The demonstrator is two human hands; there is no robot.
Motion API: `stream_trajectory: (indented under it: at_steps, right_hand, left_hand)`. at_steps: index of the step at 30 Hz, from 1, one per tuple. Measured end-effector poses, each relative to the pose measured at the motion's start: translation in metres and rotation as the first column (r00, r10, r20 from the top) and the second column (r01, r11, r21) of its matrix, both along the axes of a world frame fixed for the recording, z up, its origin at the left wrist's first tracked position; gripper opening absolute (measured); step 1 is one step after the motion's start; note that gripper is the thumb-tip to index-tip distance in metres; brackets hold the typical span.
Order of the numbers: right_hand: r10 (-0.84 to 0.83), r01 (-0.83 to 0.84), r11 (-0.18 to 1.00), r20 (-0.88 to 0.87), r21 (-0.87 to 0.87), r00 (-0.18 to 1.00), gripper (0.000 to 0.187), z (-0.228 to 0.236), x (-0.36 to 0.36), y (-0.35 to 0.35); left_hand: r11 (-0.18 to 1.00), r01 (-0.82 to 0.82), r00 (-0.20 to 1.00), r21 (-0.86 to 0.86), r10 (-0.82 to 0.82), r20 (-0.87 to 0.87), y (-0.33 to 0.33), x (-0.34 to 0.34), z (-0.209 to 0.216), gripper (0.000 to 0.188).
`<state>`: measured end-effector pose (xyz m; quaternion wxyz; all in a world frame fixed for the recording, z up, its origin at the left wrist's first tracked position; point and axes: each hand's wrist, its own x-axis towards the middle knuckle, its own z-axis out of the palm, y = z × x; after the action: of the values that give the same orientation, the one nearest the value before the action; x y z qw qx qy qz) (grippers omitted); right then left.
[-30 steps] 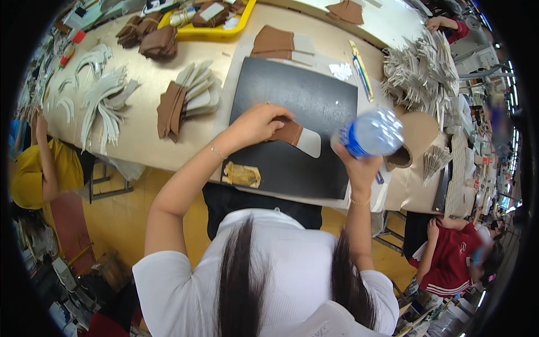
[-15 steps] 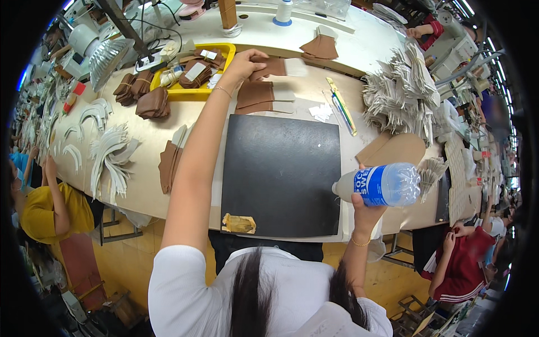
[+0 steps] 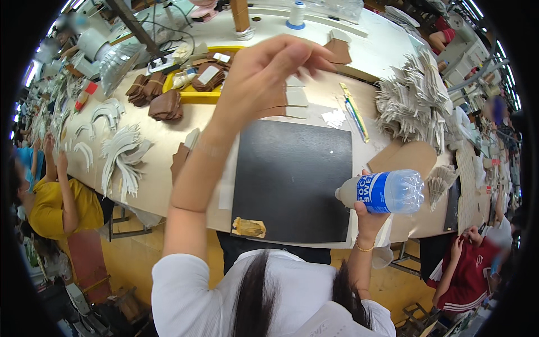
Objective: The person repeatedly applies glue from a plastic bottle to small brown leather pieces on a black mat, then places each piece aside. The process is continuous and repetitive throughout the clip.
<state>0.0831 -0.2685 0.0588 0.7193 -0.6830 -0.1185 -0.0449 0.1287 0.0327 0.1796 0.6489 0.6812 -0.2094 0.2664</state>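
My left hand is raised over the far part of the table, larger in view now. Its fingers are loosely bent and a little apart, slightly blurred, with nothing seen in them. Beneath it, partly hidden, lie brown pieces with pale ends. My right hand grips a clear plastic bottle with a blue label. The bottle is held sideways, its neck pointing left, over the right edge of a black board.
A yellow tray holds brown bundles. More brown bundles sit beside it. White strips lie left; a tall pale stack stands right. Pens lie behind the board. Co-workers sit at both sides, one in yellow.
My left hand has lifted off the brown pieces, up and to the right. The bottle stays in my right hand. The whole view has shifted slightly.
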Motion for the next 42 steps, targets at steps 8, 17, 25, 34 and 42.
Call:
stream_trajectory:
  at_steps: [8,17,25,34,42]
  right_hand:
    - [0.156,-0.159,0.983,0.047,0.088,0.987,0.089,0.004,-0.015,0.015]
    - [0.117,-0.122,0.987,0.06,0.102,0.991,0.088,0.004,-0.027,0.002]
    - [0.132,-0.141,0.983,0.083,0.115,0.988,0.089,0.007,-0.026,0.005]
    - [0.185,-0.195,0.976,0.11,0.093,0.977,0.091,0.004,-0.026,0.009]
    - [0.195,-0.201,0.976,0.068,0.089,0.978,0.092,0.008,-0.028,0.016]
  left_hand:
    - [0.628,0.773,0.596,-0.088,-0.672,0.44,-0.091,-0.128,0.057,0.044]
    - [0.554,0.826,0.538,-0.105,-0.717,0.444,-0.107,-0.138,0.049,0.044]
    - [0.546,0.829,0.539,-0.122,-0.722,0.433,-0.112,-0.151,0.042,0.045]
    - [0.569,0.809,0.568,-0.146,-0.696,0.438,-0.105,-0.162,0.039,0.045]
    - [0.581,0.802,0.579,-0.143,-0.695,0.426,-0.102,-0.165,0.038,0.045]
